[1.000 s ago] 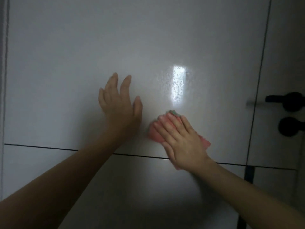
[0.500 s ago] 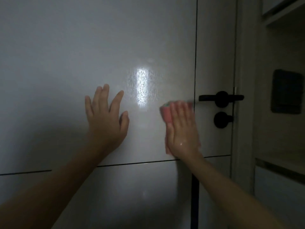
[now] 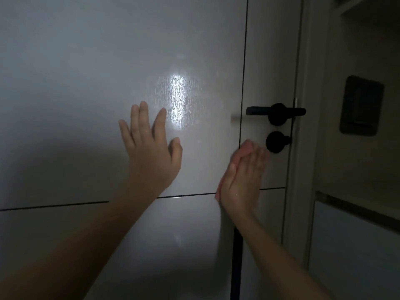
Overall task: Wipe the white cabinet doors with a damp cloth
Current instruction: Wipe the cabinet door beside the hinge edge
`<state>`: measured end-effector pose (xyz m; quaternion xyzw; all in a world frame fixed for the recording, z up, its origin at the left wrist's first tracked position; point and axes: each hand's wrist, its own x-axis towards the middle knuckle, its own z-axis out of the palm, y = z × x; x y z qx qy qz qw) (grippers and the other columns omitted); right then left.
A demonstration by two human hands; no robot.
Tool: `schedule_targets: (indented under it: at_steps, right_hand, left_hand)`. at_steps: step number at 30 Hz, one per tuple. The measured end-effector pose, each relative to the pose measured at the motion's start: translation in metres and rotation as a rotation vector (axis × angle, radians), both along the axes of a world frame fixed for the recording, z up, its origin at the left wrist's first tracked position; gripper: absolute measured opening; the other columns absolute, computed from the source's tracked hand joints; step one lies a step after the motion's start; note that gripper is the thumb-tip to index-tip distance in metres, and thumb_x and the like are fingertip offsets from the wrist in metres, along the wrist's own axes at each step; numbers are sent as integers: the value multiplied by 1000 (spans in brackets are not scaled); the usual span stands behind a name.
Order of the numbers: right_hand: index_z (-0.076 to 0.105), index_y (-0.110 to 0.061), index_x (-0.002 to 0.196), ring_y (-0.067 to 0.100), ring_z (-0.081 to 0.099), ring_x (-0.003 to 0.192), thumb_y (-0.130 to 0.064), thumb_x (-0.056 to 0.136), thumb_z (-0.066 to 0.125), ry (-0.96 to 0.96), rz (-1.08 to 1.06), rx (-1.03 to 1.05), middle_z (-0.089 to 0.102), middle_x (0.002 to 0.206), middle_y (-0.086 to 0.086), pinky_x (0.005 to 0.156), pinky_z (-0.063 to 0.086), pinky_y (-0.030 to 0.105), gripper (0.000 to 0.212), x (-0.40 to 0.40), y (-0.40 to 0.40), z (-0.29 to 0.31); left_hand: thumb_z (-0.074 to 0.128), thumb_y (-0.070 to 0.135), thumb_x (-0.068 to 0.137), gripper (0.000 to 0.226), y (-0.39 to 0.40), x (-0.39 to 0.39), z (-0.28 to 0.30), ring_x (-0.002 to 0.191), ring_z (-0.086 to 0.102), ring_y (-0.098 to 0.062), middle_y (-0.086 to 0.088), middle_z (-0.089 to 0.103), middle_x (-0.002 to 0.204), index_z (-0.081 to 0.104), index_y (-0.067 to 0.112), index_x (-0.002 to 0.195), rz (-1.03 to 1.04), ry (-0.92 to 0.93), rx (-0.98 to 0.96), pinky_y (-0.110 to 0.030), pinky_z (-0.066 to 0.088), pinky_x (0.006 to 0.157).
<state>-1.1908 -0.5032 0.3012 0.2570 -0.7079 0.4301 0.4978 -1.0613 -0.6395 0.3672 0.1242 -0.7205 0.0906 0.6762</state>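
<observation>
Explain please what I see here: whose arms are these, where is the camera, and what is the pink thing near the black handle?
There is no machine here. A person wears a camera on the head, so you look forward and down along their own two arms. In front stands a white cabinet door, glossy, with a bright reflection of light on it. The left hand lies flat on the door with spread fingers and holds nothing. The right hand presses a pink cloth against the surface with straight fingers; only the edges of the cloth show around the hand. Just right of it are a black handle and a round black knob below it. The room is dim, so finer details are hard to tell.
</observation>
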Motion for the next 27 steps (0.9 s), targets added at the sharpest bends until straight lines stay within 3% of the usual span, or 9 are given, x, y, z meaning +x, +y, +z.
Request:
schedule_targets:
  at_steps: [4, 8, 10, 13, 15, 16, 20, 22, 27]
  right_hand:
    - [25, 4, 143, 38, 19, 143, -30, 102, 13, 204, 17, 269, 21, 152, 22, 117, 12, 53, 55, -26, 19, -62]
    - [7, -4, 145, 35, 8, 145, -41, 97, 7, -222, 47, -175, 10, 156, 21, 118, 4, 52, 61, -54, 34, -57]
    - [6, 0, 144, 40, 8, 144, -39, 99, 11, -283, 41, -305, 10, 154, 25, 118, 1, 51, 59, -36, 16, -59]
    - [15, 5, 144, 40, 12, 143, -31, 101, 15, -60, 33, -44, 17, 152, 23, 119, 1, 44, 56, -17, 3, -79]
    - [14, 1, 145, 39, 14, 143, -24, 100, 18, 119, 7, 164, 16, 152, 19, 119, 4, 48, 52, -33, 22, -82]
    - [13, 0, 145, 39, 14, 143, -23, 100, 18, 107, -14, 166, 14, 153, 19, 118, 6, 52, 51, -45, 33, -81]
    - [1, -5, 148, 35, 7, 146, -35, 96, 15, -292, 32, -244, 4, 157, 17, 116, 6, 57, 61, -66, 46, -74]
    - [5, 0, 148, 45, 14, 141, -33, 96, 19, -215, 32, -209, 7, 154, 25, 114, 7, 64, 63, -39, 17, -91]
    - [24, 5, 142, 43, 25, 139, -28, 102, 19, 295, 12, 364, 27, 147, 27, 118, 13, 50, 52, 8, -12, -146]
  left_hand:
    - [46, 33, 88, 61, -3, -5, -2, 142, 19, -43, -28, 26, 150, 39, 8, 143, 48, 0, -28, -60, 9, 114]
    - [46, 36, 88, 63, -5, -6, -4, 142, 18, -44, -28, 24, 151, 38, 8, 144, 58, -13, -33, -59, 9, 114]
    - [46, 37, 88, 64, -4, -7, -3, 142, 16, -43, -28, 23, 151, 37, 8, 144, 67, -14, -19, -58, 7, 114]
    - [45, 35, 89, 62, -4, -6, -4, 143, 14, -43, -28, 21, 152, 37, 8, 145, 32, -18, 0, -57, 5, 114]
    - [45, 32, 89, 61, -4, -6, -5, 143, 13, -42, -27, 19, 153, 37, 7, 145, 3, -21, -8, -55, 3, 114]
    - [45, 32, 89, 61, -3, -5, -7, 143, 13, -42, -27, 19, 153, 36, 8, 145, -2, -28, -7, -54, 2, 114]
    - [43, 29, 90, 60, 0, -1, -19, 144, 11, -40, -26, 16, 154, 34, 9, 146, -20, -78, -9, -51, 1, 116]
    - [43, 26, 90, 58, -2, 3, -25, 144, 12, -40, -25, 17, 154, 35, 9, 145, -42, -99, -25, -51, 3, 116]
    - [46, 21, 89, 55, -5, 20, -47, 142, 20, -41, -26, 25, 150, 41, 5, 141, -35, -139, -78, -55, 11, 115]
